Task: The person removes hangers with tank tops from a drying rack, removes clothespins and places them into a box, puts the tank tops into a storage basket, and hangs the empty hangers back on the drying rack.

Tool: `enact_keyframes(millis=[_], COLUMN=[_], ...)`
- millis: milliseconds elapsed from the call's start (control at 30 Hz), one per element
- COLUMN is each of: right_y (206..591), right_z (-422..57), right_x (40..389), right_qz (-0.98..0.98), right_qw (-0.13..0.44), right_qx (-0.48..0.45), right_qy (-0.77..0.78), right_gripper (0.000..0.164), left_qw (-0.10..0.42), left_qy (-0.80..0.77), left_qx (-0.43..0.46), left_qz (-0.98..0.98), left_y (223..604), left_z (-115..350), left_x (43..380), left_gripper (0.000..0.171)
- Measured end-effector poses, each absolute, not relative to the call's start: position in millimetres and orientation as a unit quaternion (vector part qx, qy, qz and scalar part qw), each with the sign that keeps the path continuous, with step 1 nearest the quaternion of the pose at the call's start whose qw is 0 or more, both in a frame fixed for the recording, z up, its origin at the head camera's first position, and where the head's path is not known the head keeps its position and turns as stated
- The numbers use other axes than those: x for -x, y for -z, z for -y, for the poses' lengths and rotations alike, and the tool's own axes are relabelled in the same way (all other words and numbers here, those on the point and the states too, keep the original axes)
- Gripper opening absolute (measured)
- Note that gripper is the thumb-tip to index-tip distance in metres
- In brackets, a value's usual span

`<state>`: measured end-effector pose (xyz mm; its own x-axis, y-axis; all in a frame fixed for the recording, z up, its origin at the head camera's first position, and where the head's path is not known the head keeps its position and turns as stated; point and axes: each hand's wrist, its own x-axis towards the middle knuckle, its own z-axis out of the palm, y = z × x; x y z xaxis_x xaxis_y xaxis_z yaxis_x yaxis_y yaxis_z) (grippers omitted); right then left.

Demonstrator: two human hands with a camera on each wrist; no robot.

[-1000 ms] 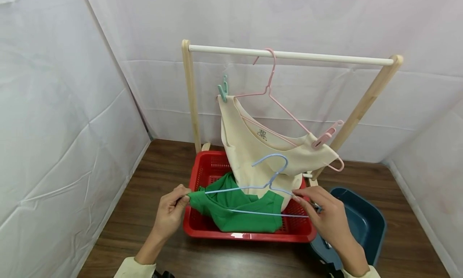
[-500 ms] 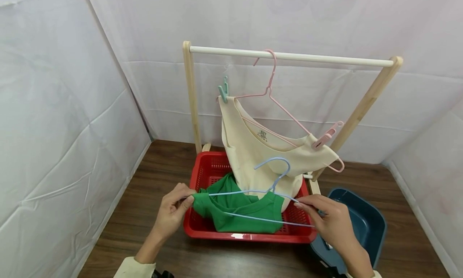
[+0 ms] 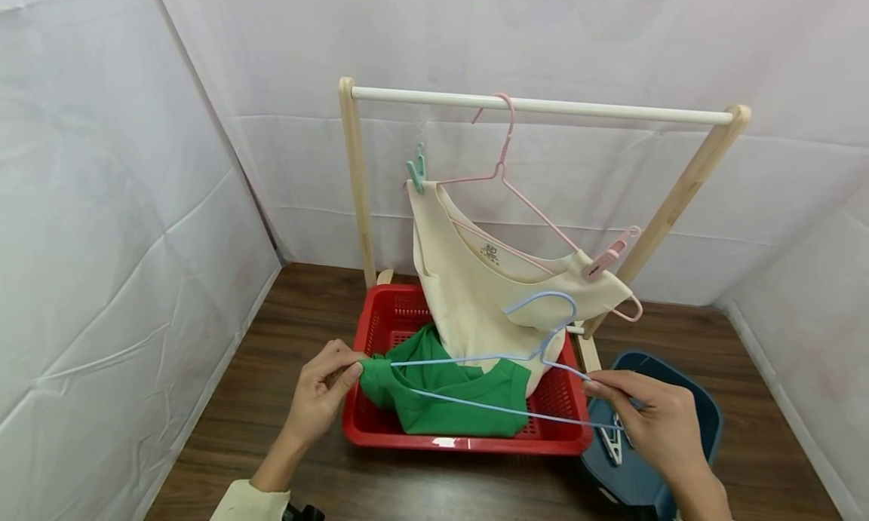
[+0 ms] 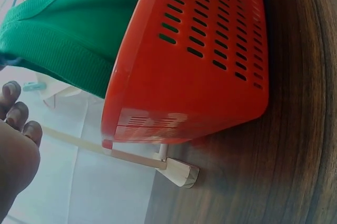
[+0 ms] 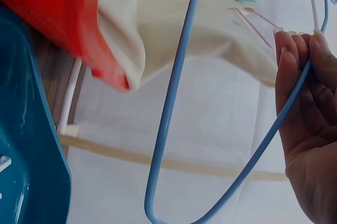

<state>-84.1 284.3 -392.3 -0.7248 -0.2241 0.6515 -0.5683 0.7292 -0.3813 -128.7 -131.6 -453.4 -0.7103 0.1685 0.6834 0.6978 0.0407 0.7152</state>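
Over the red basket (image 3: 468,444), a green garment (image 3: 462,423) lies bunched, partly inside it. My left hand (image 3: 322,389) pinches its left end between thumb and fingers. A blue clothes hanger (image 3: 502,409) runs across the garment, its left end hidden in the cloth and its hook upward. My right hand (image 3: 655,415) pinches the hanger's upper arm near the right end; the right wrist view shows the bare hanger corner (image 5: 174,84) below those fingers. Green ribbed cloth (image 4: 63,40) stretches over the basket wall (image 4: 158,66) in the left wrist view.
Behind, a cream sleeveless top (image 3: 468,280) hangs from a pink hanger (image 3: 539,213) on the rack's white bar (image 3: 611,112), with a green clothespin (image 3: 417,173) and a pink clothespin (image 3: 604,257). At right, a blue basin (image 5: 31,103) holds white clothespins (image 3: 612,447).
My right hand has moved right with the blue hanger, so its hook stands farther right. My left hand has shifted only slightly, still pinching the green garment.
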Motion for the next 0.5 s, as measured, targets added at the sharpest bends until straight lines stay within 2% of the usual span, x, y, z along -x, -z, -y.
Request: enact_keyframes(millis=[167,333,500], right_y=[392.1,391.2,391.1], right_z=[-291.6,-298.0,-303.2], right_x=[82.8,77.6,73.4], right_qz=[0.871,0.889,0.887], right_qw=[0.323,0.305,0.311], right_qx=[-0.227,-0.194,-0.184], right_qy=[-0.291,-0.283,-0.288], right_gripper=[0.031,0.036,0.038], left_qw=[0.235,0.23,0.23], left_qy=[0.612,0.612,0.613], left_qx=[0.329,0.318,0.317], left_qz=[0.679,0.686,0.686], left_y=[454.8,454.8,455.8], left_z=[130.0,129.4,128.8], left_x=[132.3,132.4,132.7], left_gripper=[0.033,0.034,0.034])
